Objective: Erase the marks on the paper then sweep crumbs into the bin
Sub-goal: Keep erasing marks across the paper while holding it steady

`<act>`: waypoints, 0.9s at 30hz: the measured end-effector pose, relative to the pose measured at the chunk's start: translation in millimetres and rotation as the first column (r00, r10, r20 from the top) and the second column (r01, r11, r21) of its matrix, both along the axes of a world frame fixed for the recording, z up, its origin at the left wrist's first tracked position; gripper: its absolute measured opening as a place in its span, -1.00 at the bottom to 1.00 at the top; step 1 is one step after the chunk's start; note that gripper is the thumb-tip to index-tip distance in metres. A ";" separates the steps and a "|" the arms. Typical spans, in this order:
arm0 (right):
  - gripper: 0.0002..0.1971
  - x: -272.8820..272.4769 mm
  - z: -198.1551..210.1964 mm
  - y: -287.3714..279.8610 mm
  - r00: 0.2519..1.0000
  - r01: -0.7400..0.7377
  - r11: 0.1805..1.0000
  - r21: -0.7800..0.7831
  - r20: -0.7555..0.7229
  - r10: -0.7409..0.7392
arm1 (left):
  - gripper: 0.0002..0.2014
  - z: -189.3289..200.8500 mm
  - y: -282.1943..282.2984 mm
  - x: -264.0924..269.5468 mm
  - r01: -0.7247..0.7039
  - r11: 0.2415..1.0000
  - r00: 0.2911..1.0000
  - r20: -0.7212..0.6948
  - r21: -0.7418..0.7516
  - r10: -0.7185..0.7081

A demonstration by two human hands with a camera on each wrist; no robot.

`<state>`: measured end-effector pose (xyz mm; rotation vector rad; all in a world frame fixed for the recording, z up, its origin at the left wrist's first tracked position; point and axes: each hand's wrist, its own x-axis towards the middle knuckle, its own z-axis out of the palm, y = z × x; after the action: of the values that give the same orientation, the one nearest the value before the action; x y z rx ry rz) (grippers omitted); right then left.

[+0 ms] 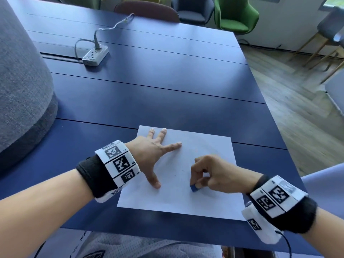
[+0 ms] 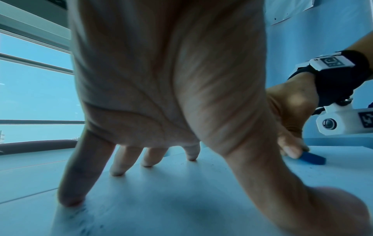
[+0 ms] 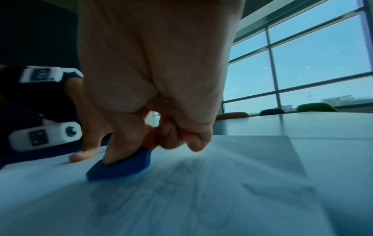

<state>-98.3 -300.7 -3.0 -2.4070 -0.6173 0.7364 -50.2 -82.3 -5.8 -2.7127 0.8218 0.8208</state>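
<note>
Right hand (image 1: 214,174) pinches blue eraser (image 1: 194,188) with thumb and fingers, presses it flat on white paper (image 1: 204,146). Faint grey marks (image 3: 181,183) on paper near eraser, blurry. Left hand (image 1: 149,155) spread wide, fingertips (image 2: 70,201) push down on paper's left side. Tiny dark crumbs (image 1: 175,175) lie between hands. Paper lies on blue table (image 1: 149,90), near front edge. Power strip (image 1: 95,55) sits far back on table.

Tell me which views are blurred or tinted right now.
Head view: mostly sharp, daylight, soft shadows under the left hand and the right hand. Left wrist view: blue cast, palm close and soft. Right wrist view: blue cast, paper smeared by blur, eraser fairly clear.
</note>
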 end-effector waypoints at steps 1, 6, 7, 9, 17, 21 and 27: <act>-0.71 -0.7 2.0 -0.9 0.999 -0.034 0.999 -0.024 -0.029 0.033 | 0.36 0.1 -0.9 0.0 -0.002 1.000 1.000 -0.007 -0.003 0.002; -0.72 11.2 0.0 3.5 0.994 0.076 0.997 0.027 0.082 -0.078 | 0.37 -0.3 -4.5 1.3 -0.005 1.000 1.000 -0.018 0.001 0.005; -0.71 9.4 -0.2 0.9 0.995 0.066 0.998 0.021 0.068 -0.067 | 0.37 -0.6 -4.0 1.5 -0.005 1.000 1.000 -0.018 0.000 0.005; -0.70 2.3 1.8 -6.1 1.000 0.002 1.000 -0.024 -0.014 -0.002 | 0.37 -0.7 -3.3 1.6 -0.004 1.000 1.000 -0.017 0.000 0.004; -0.71 -2.3 -1.8 -7.8 0.997 0.071 0.997 0.036 0.035 -0.073 | 0.36 0.8 -3.7 1.0 -0.001 1.000 1.000 -0.021 0.010 0.001; -0.74 -11.3 3.0 -17.9 0.995 0.015 0.999 -0.037 -0.095 -0.018 | 0.39 2.1 -1.5 -0.5 0.016 1.000 1.000 0.011 0.021 -0.017; -0.74 31.9 0.5 -3.5 0.977 0.207 0.978 0.000 -0.048 -0.207 | 0.44 2.4 -0.1 -2.4 0.004 0.999 0.999 0.031 0.038 -0.005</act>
<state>-66.4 -304.2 -2.5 -2.3961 -0.3420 0.6992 -52.6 -82.3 -3.4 -2.6831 0.7975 0.7827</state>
